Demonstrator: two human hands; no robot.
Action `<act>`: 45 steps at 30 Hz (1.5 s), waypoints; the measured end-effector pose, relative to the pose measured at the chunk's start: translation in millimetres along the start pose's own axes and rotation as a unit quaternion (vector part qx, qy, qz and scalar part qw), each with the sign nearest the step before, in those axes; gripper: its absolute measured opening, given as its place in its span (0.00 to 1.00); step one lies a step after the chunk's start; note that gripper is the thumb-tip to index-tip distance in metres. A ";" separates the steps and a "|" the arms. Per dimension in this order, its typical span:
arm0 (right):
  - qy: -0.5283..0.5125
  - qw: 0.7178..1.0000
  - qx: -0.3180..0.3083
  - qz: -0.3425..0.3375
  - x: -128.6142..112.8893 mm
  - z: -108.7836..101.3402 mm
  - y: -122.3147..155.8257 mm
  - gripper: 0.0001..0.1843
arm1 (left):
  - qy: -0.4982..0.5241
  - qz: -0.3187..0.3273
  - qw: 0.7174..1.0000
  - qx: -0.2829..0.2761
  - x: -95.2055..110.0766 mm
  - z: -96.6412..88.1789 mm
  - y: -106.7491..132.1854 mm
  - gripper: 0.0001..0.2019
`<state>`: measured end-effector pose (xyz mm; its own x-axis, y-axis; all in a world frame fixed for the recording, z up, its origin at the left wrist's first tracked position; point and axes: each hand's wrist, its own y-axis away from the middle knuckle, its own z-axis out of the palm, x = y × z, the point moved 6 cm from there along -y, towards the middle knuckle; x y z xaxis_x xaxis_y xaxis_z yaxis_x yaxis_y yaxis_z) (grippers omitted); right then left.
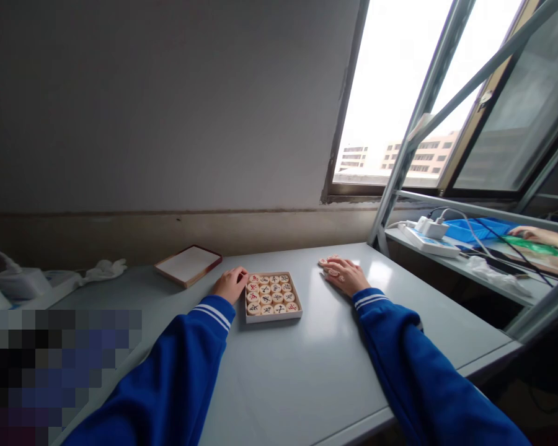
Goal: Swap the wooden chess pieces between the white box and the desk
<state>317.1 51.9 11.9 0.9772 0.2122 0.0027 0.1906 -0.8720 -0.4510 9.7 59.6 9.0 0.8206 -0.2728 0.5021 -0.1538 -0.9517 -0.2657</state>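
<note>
A shallow box (273,318) sits on the desk, holding rows of round xiangqi pieces (276,287) marked in red and black. At its upper left side, my left hand (230,284) is closed with the fingers curled against the box's edge. My right hand (345,276) lies palm down to the right of the box, fingers stretched over a few loose xiangqi pieces (323,262). Part of these pieces is hidden under the fingers. Behind my left hand rests the box lid (190,264), its pale inside facing up.
The grey desk (270,378) meets a wall at the back. A power strip with a charger (23,284) stands at the left. Beyond a metal frame (402,161) on the right are another power strip (428,238), a blue tray (474,229) and another person's hand (534,234).
</note>
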 end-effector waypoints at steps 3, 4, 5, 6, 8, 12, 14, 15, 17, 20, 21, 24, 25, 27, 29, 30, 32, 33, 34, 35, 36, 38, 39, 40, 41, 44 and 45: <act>0.013 0.999 -0.028 -0.008 -3.7 5.9 0.8 0.20 | 0.008 -0.006 1.000 0.002 -0.8 -0.2 1.0 0.10; 0.014 0.999 -0.041 -0.007 -4.4 7.5 0.8 0.20 | 0.011 -0.006 1.000 0.003 -1.1 -0.2 1.2 0.10; 0.013 0.998 -0.055 -0.001 -4.5 8.8 0.7 0.20 | 0.014 -0.005 1.000 0.004 -1.2 -0.1 1.1 0.10; 0.012 0.997 -0.069 0.006 -4.5 10.0 0.7 0.20 | 0.016 -0.003 1.000 0.005 -1.1 0.2 0.9 0.10; 0.010 0.996 -0.090 0.019 -4.2 10.9 0.7 0.21 | 0.020 0.003 1.000 0.005 -1.0 1.0 0.1 0.09; 0.000 0.996 -0.080 0.026 -0.2 9.4 1.2 0.21 | 0.019 0.008 1.000 0.008 -0.3 1.2 -0.4 0.09; -0.011 0.998 -0.057 0.022 2.1 7.2 0.8 0.20 | 0.020 0.004 1.000 0.009 -0.3 0.8 0.1 0.09; -0.020 0.999 -0.044 0.019 1.7 5.0 0.1 0.20 | 0.021 0.002 1.000 0.009 -0.5 0.7 0.2 0.09; -0.045 0.999 -0.006 0.009 -6.4 -3.4 -3.1 0.18 | 0.021 0.000 1.000 0.008 -0.9 0.8 0.1 0.09; -0.091 0.994 0.052 -0.041 -46.7 -21.9 -11.7 0.16 | 0.017 -0.004 1.000 0.005 -2.2 1.8 -1.2 0.08; -0.106 0.990 0.053 -0.076 -68.3 -26.1 -15.1 0.15 | 0.013 -0.007 1.000 0.006 -2.8 2.0 -1.7 0.08; -0.154 0.970 0.002 -0.189 -137.9 -27.7 -24.1 0.19 | 0.004 -0.015 1.000 0.007 -4.0 1.7 -2.2 0.08; -0.158 0.963 -0.014 -0.220 -157.3 -26.3 -26.3 0.19 | 0.005 -0.015 1.000 0.007 -3.8 1.4 -2.1 0.08; -0.158 0.954 -0.030 -0.253 -183.6 -22.2 -30.2 0.16 | 0.013 -0.009 1.000 0.005 -2.8 1.2 -1.8 0.07; -0.160 0.956 -0.026 -0.245 -193.1 -18.6 -33.7 0.11 | 0.017 -0.004 1.000 0.001 -1.9 1.2 -1.4 0.06; -0.163 0.959 -0.021 -0.232 -193.2 -17.4 -35.1 0.10 | 0.016 -0.004 1.000 0.001 -1.6 1.0 -1.2 0.06; -0.173 0.963 -0.013 -0.205 -188.3 -16.6 -37.2 0.09 | 0.012 -0.005 1.000 0.001 -1.1 0.6 -0.8 0.06; -0.179 0.964 -0.012 -0.196 -184.4 -16.8 -38.1 0.09 | 0.009 -0.007 1.000 0.002 -0.9 0.2 -0.5 0.06; -0.186 0.965 -0.012 -0.186 -179.3 -17.3 -39.2 0.10 | 0.008 -0.008 1.000 0.003 -0.7 -0.2 -0.3 0.06; -0.194 0.965 -0.013 -0.174 -172.5 -17.8 -40.8 0.11 | 0.007 -0.010 1.000 0.003 -0.4 -0.5 0.0 0.06; -0.203 0.966 -0.012 -0.158 -163.7 -18.2 -42.5 0.11 | 0.008 -0.012 1.000 0.002 -0.1 -0.8 0.3 0.07; -0.214 0.971 -0.002 -0.107 -138.5 -18.0 -45.9 0.11 | 0.012 -0.016 1.000 0.000 0.0 -1.3 0.9 0.07; -0.210 0.975 0.003 -0.077 -122.9 -17.0 -46.6 0.11 | 0.014 -0.017 1.000 -0.002 0.0 -1.3 1.2 0.07; -0.199 0.979 0.007 -0.046 -106.6 -15.5 -46.4 0.10 | 0.015 -0.017 1.000 -0.003 0.0 -1.3 1.4 0.07; -0.178 0.984 0.007 -0.013 -90.0 -13.6 -45.3 0.09 | 0.016 -0.017 1.000 -0.004 0.1 -1.4 1.5 0.07; -0.102 0.991 -0.016 0.087 -48.8 -8.2 -38.6 0.06 | 0.013 -0.012 1.000 -0.004 0.6 -2.0 1.8 0.08; -0.092 0.989 -0.017 0.111 -42.0 -8.9 -36.6 0.06 | 0.012 -0.013 1.000 -0.004 0.8 -2.4 1.9 0.08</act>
<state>270.0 70.9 36.2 0.9626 0.0868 -0.2566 -0.0216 -0.9196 -0.3923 8.7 57.2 10.8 0.8110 -0.2514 0.5283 -0.1367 -0.9594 -0.2467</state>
